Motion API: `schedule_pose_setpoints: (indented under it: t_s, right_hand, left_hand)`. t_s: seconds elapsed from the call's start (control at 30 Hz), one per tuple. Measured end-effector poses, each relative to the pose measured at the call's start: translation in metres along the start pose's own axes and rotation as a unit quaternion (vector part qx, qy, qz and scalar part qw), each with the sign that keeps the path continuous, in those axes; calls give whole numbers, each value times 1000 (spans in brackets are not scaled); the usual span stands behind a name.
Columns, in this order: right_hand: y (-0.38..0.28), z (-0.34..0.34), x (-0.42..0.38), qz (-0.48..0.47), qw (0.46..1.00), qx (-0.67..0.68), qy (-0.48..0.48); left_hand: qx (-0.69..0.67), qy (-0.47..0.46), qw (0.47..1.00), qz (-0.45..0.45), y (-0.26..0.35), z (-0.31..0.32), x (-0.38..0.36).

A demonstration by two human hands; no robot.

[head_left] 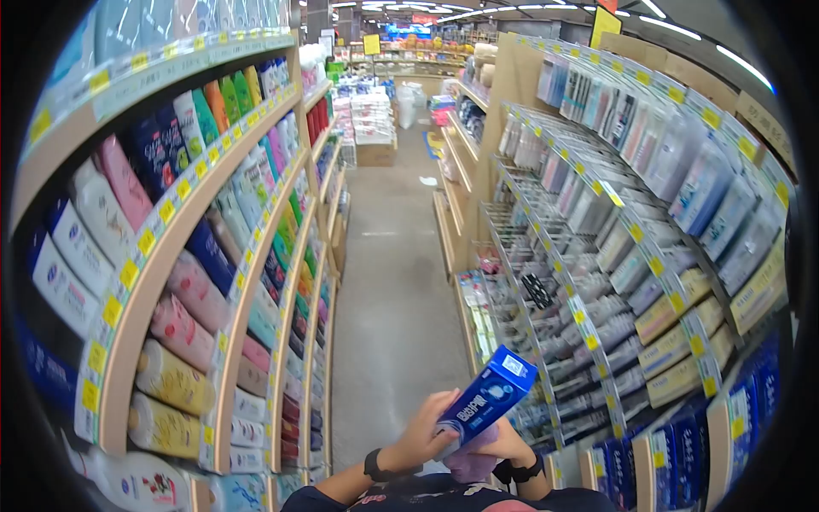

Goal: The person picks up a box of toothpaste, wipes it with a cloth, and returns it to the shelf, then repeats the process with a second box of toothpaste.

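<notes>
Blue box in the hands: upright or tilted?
Tilted. The blue box leans with its top end up and to the right, held by both hands, left and right.

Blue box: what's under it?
Under the blue box are both hands: left hand at its lower end, right hand beneath, with something purple between them. The box's underside is covered.

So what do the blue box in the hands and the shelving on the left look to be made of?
The blue box looks like printed cardboard with a slight gloss: flat faces, crisp folded edges, a white label on its end. Both hands, left and right, hold it. The left shelving appears to be wood or wood-look laminate, with a tan matte face; which of the two cannot be told.
</notes>
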State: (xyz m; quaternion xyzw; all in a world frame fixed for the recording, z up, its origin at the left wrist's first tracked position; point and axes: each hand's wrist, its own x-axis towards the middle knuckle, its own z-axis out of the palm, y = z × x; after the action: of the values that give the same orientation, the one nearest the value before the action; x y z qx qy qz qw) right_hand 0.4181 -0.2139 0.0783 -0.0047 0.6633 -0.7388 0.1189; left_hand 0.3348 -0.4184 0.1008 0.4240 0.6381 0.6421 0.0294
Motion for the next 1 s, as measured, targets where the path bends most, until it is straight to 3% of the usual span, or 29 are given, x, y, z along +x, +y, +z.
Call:
schedule_pose_setpoints:
  t_s: [0.1, 0.23, 0.33, 0.5, 0.6, 0.77, 0.9, 1.0]
  right_hand:
    - [-40, -6, 70, -113, 993, -8, 40]
    - [-54, -27, 161, -149, 985, 63, 63]
    - [-64, -45, 222, -175, 981, 38, 67]
    - [-95, -75, 292, -185, 976, 6, 114]
    - [-96, -92, 322, -198, 960, 44, 193]
    - [-93, -117, 386, -262, 880, 122, 377]
    - [-109, -123, 452, -300, 849, 119, 419]
    - [-128, -125, 504, -240, 880, 132, 388]
  left_hand:
    - [100, -48, 993, 36, -16, -42, 63]
    - [160, -76, 984, 15, -29, -97, 130]
    - [195, -14, 981, -13, -50, -130, 159]
    - [171, 10, 983, -70, -105, -164, 187]
    - [213, 85, 973, 2, -157, -170, 208]
    - [288, 101, 950, 73, -228, -194, 269]
    - [245, 108, 958, 103, -280, -225, 325]
    - [199, 132, 961, 139, -298, -256, 379]
